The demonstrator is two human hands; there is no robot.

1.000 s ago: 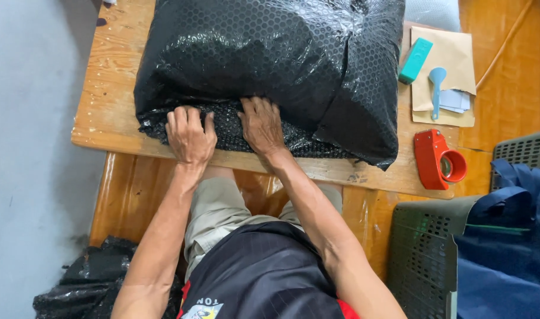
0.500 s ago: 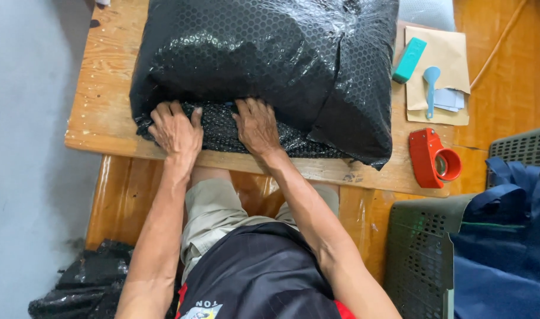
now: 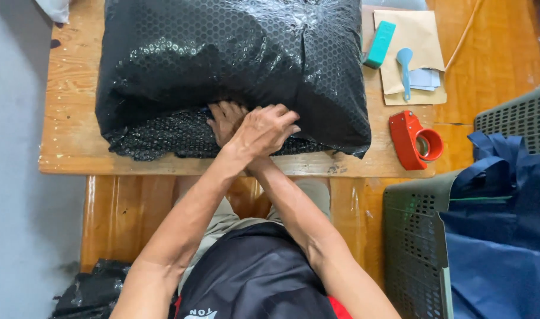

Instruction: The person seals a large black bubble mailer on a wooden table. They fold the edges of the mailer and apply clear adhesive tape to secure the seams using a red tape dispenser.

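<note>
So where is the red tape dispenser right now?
In the head view, the red tape dispenser sits on the wooden table, right of the black bubble-wrapped bundle, below the brown envelope.

- We note one large parcel (image 3: 234, 71) wrapped in black bubble wrap, glossy and bulging, lying flat on the wooden table (image 3: 69, 142).
- We see its loose wrap edge (image 3: 163, 139) splayed along the near side.
</note>
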